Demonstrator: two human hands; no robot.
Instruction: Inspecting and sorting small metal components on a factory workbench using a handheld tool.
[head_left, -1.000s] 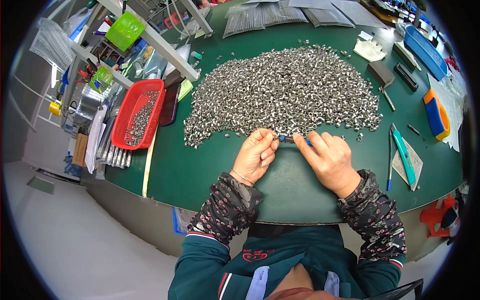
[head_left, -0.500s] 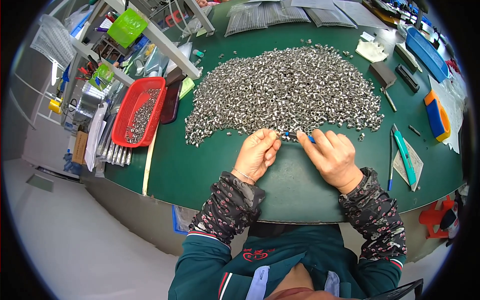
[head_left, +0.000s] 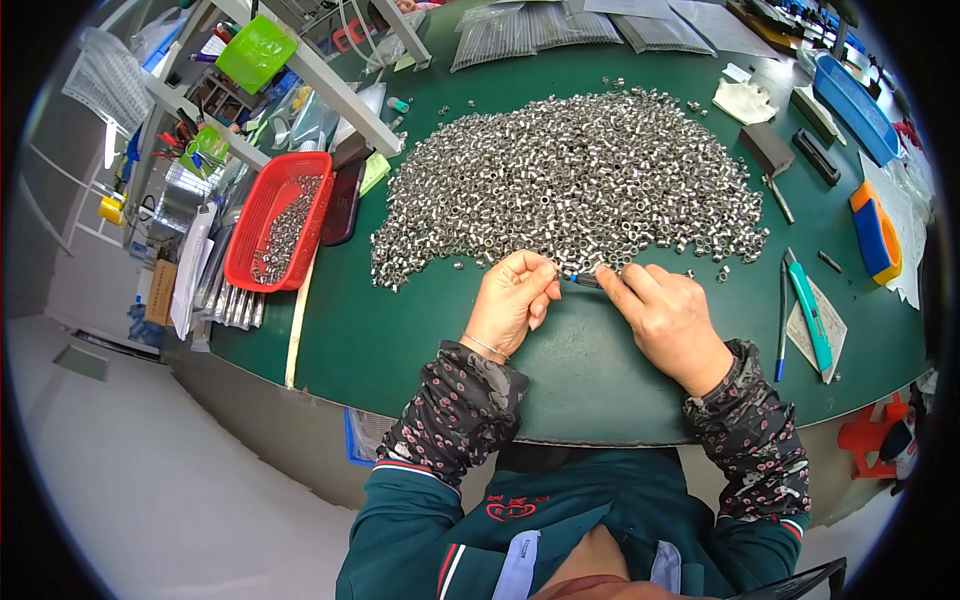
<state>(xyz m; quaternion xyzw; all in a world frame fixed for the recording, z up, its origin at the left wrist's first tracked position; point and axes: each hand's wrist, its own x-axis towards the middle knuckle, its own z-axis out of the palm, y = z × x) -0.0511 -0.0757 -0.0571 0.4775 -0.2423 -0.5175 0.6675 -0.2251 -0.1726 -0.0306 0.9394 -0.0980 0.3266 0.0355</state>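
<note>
Just in front of a broad heap of small metal rings (head_left: 570, 180), my two hands meet fingertip to fingertip. My left hand (head_left: 505, 305) is closed, its thumb and forefinger pinching a small metal piece that the fingertips mostly hide. It looks like one of the rings, but is too small to tell surely. My right hand (head_left: 672, 322) is closed round a slim blue and dark pen-shaped tool (head_left: 584, 281). The tool's tip points left and reaches the left fingertips; the rest of it lies under the right fingers.
At left stands a red plastic basket (head_left: 240, 262) with more rings. On the right lie a green utility knife (head_left: 808, 310), a blue pen (head_left: 781, 335), a blue-and-yellow tool (head_left: 876, 235), a brown block (head_left: 766, 150) and a blue tray (head_left: 850, 105). Bagged tubes (head_left: 535, 38) lie at the back.
The right hand has turned slightly and its fingers have shifted along the tool, with its blue rear end now hidden. The left hand stays almost in place, still pinching.
</note>
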